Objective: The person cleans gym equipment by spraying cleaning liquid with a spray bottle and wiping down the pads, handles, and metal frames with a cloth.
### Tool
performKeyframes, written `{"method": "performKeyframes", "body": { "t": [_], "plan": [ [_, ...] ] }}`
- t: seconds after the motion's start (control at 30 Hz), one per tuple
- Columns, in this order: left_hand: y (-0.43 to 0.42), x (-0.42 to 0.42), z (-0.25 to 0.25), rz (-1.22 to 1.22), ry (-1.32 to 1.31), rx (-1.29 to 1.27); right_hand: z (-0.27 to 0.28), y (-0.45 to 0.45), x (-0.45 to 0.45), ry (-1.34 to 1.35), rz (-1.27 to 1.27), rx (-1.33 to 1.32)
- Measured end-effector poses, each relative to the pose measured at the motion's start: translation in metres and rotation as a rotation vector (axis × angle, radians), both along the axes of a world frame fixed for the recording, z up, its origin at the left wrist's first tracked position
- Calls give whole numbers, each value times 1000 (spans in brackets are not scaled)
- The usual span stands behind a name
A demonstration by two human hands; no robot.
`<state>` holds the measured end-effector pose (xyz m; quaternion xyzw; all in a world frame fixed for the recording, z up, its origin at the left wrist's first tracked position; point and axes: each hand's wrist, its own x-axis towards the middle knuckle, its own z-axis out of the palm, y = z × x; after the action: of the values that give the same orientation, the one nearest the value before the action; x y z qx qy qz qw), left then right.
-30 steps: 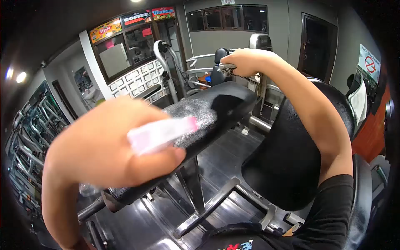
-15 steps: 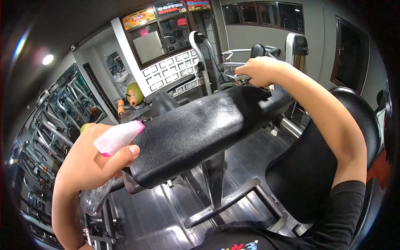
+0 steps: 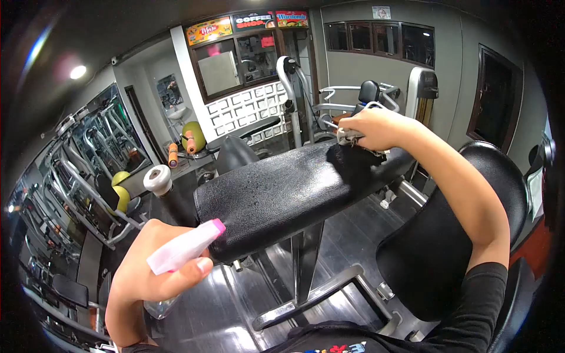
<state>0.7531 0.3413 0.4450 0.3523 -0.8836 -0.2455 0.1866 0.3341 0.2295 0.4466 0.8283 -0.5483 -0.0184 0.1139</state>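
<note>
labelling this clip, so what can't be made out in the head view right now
- Most of the cloth: covered by the right hand
- Spray bottle's trigger: behind the left hand
- Shirt print: cut off by the bottom edge
- Wall sign's wording: too small

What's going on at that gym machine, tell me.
A person is at a long black pad in a gym. Their left hand grips a spray bottle with a white and pink head, its pink nozzle by the pad's near end. Their right hand holds what looks like a greyish cloth over the far end; whether it touches the surface is hard to tell.
</note>
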Motion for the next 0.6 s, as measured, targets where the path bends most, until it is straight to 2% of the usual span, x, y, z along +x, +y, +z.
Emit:
{"method": "performKeyframes", "body": {
  "t": [0.23,0.37,0.47,0.6],
  "plan": [
    [-7,-22,-11,14,146,117,-6,-4,17,-37,-54,12],
    [-15,-27,-17,-158,-56,-22,-16,-11,9,-72,10,-66],
    [-14,-31,-23,-107,180,84,-15,-6,11,-81,-18,-38],
    [-14,-39,-16,-23,230,161,-18,0,16,-38,-15,-82]
  ]
}}
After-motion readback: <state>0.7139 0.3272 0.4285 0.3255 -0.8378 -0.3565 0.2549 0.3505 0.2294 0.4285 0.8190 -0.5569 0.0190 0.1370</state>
